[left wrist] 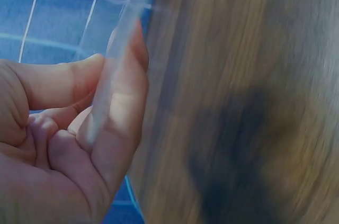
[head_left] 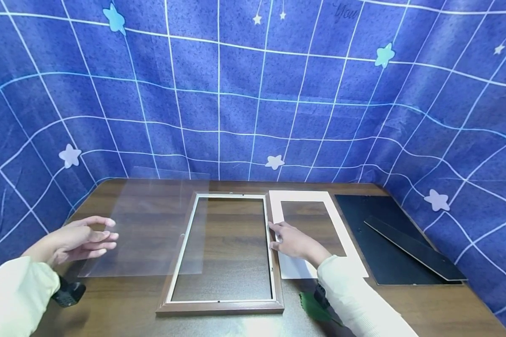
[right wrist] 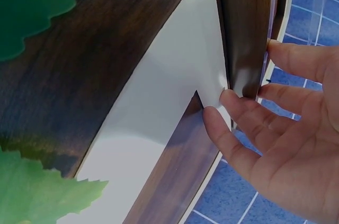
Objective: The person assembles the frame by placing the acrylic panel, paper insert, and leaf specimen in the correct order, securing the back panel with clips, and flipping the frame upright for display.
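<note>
My left hand (head_left: 82, 238) pinches the left edge of a clear plastic sheet (head_left: 147, 224) between thumb and fingers. The sheet is held raised and slanting, and its right part overlaps the left side of a brown picture frame (head_left: 219, 307). That frame lies flat with its white inner lip facing up. My right hand (head_left: 295, 241) touches the frame's right side with fairly straight fingertips (right wrist: 273, 49). Its lower fingers reach the edge of a white mat board (right wrist: 159, 75) beside the frame.
The mat board (head_left: 343, 224) lies right of the frame. Farther right is a black backing board (head_left: 362, 210) with its easel leg (head_left: 417, 250) lifted at a slant. A green leaf (head_left: 314, 306) sits near my right wrist. A blue gridded curtain (head_left: 236, 117) hangs behind the wooden table (head_left: 122, 309).
</note>
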A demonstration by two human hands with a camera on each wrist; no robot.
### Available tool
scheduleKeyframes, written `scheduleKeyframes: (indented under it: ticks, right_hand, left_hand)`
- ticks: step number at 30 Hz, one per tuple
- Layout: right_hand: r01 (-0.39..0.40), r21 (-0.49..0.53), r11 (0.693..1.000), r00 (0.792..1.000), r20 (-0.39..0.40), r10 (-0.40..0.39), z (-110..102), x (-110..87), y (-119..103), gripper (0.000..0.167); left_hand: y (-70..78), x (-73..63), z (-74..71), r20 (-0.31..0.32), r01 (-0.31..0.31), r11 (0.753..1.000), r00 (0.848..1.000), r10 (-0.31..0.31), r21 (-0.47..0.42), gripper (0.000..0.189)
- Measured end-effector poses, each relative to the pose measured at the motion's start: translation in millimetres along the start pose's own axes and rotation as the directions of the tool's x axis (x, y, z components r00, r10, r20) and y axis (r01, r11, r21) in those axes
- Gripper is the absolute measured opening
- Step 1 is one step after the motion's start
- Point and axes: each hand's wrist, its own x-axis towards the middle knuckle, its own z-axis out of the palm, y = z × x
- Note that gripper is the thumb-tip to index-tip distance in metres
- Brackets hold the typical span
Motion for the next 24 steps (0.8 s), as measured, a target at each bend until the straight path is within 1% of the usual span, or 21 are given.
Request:
scheduleKeyframes:
  ticks: [3, 9, 11, 16, 17, 18, 21, 24]
  right_hand:
    - [0.003, 0.001, 1.0, 1.0, 0.002, -0.003, 0.2, 0.2, 0.4, 0.062]
    - [0.006, -0.014, 1.0, 1.0, 0.001, -0.006, -0.2, 1.3, 1.3, 0.062]
    - [0.003, -0.02, 1.0, 1.0, -0.001, -0.003, 0.0, 1.7, 1.9, 0.062]
    - [0.004, -0.021, 1.0, 1.0, -0.005, -0.004, 0.1, 1.5, 2.2, 0.062]
    - [0.007, -0.022, 1.0, 1.0, -0.007, -0.007, 0.1, 1.6, 2.4, 0.062]
    - [0.009, -0.023, 1.0, 1.0, -0.007, -0.009, -0.2, 1.5, 2.3, 0.063]
    - [0.012, -0.021, 1.0, 1.0, -0.007, -0.012, -0.2, 1.8, 3.1, 0.063]
    - [0.011, -0.004, 1.0, 1.0, -0.005, -0.011, -0.5, 1.8, 4.5, 0.063]
  left_hand:
    - [1.4, 4.1, 10.2, 0.027, -0.004, 1.0, 1.0, 0.004, 0.001, 0.032]
    - [1.6, 12.6, 27.4, 0.067, -0.018, 0.999, 0.998, 0.016, 0.042, 0.025]
    - [1.5, 15.4, 32.2, 0.094, -0.019, 0.999, 0.995, 0.015, 0.042, 0.025]
    - [3.7, 15.8, 51.9, 0.093, -0.022, 0.998, 0.996, 0.016, 0.058, 0.022]
    - [3.6, 15.3, 57.0, 0.078, -0.028, 0.997, 0.997, 0.023, 0.068, 0.021]
    - [3.6, 15.4, 61.1, 0.078, -0.025, 0.997, 0.997, 0.02, 0.07, 0.021]
    - [2.7, 16.6, 71.3, 0.098, -0.033, 0.996, 0.995, 0.025, 0.083, 0.021]
    - [2.8, 17.7, 82.4, 0.102, -0.034, 0.994, 0.994, 0.023, 0.105, 0.022]
